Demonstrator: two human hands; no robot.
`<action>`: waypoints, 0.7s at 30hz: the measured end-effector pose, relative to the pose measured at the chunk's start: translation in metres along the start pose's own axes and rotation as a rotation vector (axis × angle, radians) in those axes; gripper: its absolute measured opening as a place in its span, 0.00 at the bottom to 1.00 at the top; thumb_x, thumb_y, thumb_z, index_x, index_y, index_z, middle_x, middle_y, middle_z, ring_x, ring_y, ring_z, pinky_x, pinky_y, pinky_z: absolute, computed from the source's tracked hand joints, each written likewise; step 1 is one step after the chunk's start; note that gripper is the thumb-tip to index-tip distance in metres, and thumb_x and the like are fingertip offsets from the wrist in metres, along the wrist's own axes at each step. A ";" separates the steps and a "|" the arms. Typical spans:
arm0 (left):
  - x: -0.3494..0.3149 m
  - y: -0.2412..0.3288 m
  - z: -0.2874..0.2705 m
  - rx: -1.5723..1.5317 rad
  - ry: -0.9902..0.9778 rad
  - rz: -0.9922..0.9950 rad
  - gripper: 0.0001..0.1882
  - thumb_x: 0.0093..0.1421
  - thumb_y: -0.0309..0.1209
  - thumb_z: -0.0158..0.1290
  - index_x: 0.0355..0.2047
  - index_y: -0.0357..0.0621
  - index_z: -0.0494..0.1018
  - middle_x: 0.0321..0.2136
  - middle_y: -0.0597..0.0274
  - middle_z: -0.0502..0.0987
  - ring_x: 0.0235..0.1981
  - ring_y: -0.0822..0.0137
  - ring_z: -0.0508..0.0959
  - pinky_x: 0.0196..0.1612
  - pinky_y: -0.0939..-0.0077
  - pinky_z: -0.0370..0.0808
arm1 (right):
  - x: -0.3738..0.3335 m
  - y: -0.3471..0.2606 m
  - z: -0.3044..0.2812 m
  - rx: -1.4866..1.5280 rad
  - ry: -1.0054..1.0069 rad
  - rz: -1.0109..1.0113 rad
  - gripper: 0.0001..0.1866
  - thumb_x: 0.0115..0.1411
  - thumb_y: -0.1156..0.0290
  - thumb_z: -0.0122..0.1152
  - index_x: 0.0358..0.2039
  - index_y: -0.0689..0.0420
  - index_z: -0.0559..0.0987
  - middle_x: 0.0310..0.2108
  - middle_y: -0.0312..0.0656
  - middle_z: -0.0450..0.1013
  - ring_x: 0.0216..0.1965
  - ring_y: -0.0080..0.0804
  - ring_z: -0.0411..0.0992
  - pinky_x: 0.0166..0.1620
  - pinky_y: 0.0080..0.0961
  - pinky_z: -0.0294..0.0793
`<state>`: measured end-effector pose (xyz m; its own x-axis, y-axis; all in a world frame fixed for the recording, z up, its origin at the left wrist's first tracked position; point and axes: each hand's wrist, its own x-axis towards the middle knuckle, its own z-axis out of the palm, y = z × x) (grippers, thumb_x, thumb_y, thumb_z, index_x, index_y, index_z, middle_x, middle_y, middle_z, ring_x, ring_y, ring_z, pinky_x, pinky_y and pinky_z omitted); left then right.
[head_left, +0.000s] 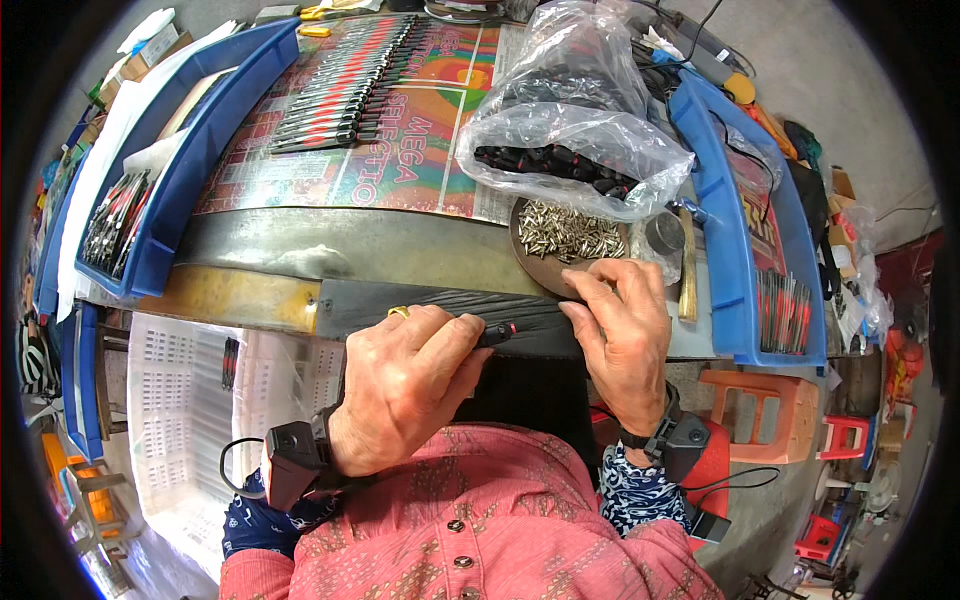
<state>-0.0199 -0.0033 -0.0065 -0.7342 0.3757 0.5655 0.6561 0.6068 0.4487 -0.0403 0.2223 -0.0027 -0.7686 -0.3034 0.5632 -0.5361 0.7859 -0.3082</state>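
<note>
My left hand (408, 385) is closed around a small black handle with a red end (497, 333), which points right over the dark bench edge (400, 300). To its right, my right hand (628, 325) has thumb and forefinger bent toward each other in a pinch. Anything between those fingertips is too small to make out. Just beyond the right hand is a round brown dish (524, 256), heaped with small silvery metal pins (570, 232). Behind the dish lies an opened clear plastic bag (640, 140) with many black handles (555, 163) inside.
Rows of red-and-black screwdriver-like tools (345, 90) lie on the printed sheet (250, 170). Blue bins (170, 235) (725, 250) flank the bench, both holding slim tools. A wooden-handled tool (688, 265) stands right of the dish. A white crate (180, 400) sits below left.
</note>
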 end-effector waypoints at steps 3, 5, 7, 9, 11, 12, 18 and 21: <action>0.001 -0.001 0.000 -0.006 -0.003 -0.013 0.13 0.48 0.24 0.62 0.35 0.42 0.73 0.23 0.59 0.71 0.22 0.56 0.74 0.26 0.63 0.72 | -0.001 0.003 0.005 0.008 -0.002 -0.019 0.14 0.48 0.80 0.68 0.38 0.61 0.81 0.35 0.43 0.73 0.40 0.43 0.69 0.42 0.36 0.71; 0.002 -0.003 -0.001 -0.021 -0.006 -0.015 0.13 0.48 0.25 0.62 0.34 0.42 0.73 0.22 0.59 0.71 0.23 0.55 0.74 0.26 0.63 0.72 | -0.002 0.005 0.007 0.020 0.008 -0.032 0.15 0.46 0.81 0.69 0.37 0.61 0.80 0.36 0.44 0.72 0.40 0.44 0.70 0.42 0.37 0.72; 0.001 -0.003 -0.002 -0.036 -0.021 -0.033 0.12 0.48 0.25 0.63 0.34 0.42 0.73 0.22 0.58 0.71 0.23 0.55 0.75 0.26 0.62 0.72 | -0.002 0.007 0.007 0.038 -0.006 -0.020 0.15 0.46 0.81 0.68 0.37 0.62 0.80 0.36 0.44 0.73 0.40 0.44 0.70 0.42 0.37 0.72; 0.000 -0.003 -0.002 -0.050 -0.046 -0.068 0.12 0.49 0.25 0.63 0.34 0.42 0.73 0.22 0.58 0.71 0.23 0.54 0.75 0.26 0.62 0.72 | -0.001 0.008 0.007 0.055 -0.018 -0.011 0.14 0.46 0.82 0.67 0.36 0.62 0.80 0.36 0.44 0.73 0.40 0.44 0.70 0.42 0.37 0.72; 0.001 -0.002 -0.001 -0.081 -0.031 -0.070 0.12 0.48 0.25 0.63 0.34 0.40 0.75 0.22 0.57 0.72 0.21 0.55 0.74 0.25 0.64 0.70 | 0.000 0.009 0.006 0.073 -0.029 -0.004 0.13 0.47 0.82 0.66 0.36 0.62 0.80 0.36 0.44 0.73 0.40 0.44 0.70 0.42 0.37 0.71; 0.001 -0.002 -0.001 -0.099 -0.025 -0.075 0.13 0.48 0.24 0.63 0.34 0.39 0.75 0.21 0.57 0.72 0.21 0.56 0.73 0.25 0.66 0.69 | 0.001 0.010 0.005 0.082 -0.031 -0.008 0.12 0.47 0.82 0.66 0.35 0.62 0.79 0.35 0.44 0.73 0.40 0.45 0.70 0.42 0.38 0.71; 0.000 0.000 -0.002 -0.116 -0.030 -0.082 0.12 0.48 0.24 0.63 0.34 0.38 0.76 0.20 0.58 0.71 0.19 0.57 0.72 0.24 0.66 0.68 | 0.002 0.011 0.001 0.163 -0.039 0.050 0.06 0.50 0.83 0.62 0.31 0.63 0.77 0.33 0.44 0.73 0.38 0.42 0.69 0.43 0.34 0.69; 0.000 0.002 -0.004 -0.120 -0.038 -0.087 0.12 0.48 0.24 0.64 0.34 0.38 0.76 0.20 0.57 0.71 0.19 0.57 0.72 0.24 0.66 0.68 | 0.002 0.009 0.000 0.200 -0.001 0.056 0.06 0.50 0.83 0.62 0.30 0.62 0.77 0.32 0.44 0.73 0.37 0.42 0.69 0.42 0.34 0.69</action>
<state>-0.0181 -0.0050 -0.0034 -0.7935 0.3529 0.4958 0.6045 0.5506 0.5757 -0.0471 0.2289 -0.0044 -0.7992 -0.2631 0.5405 -0.5515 0.6786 -0.4851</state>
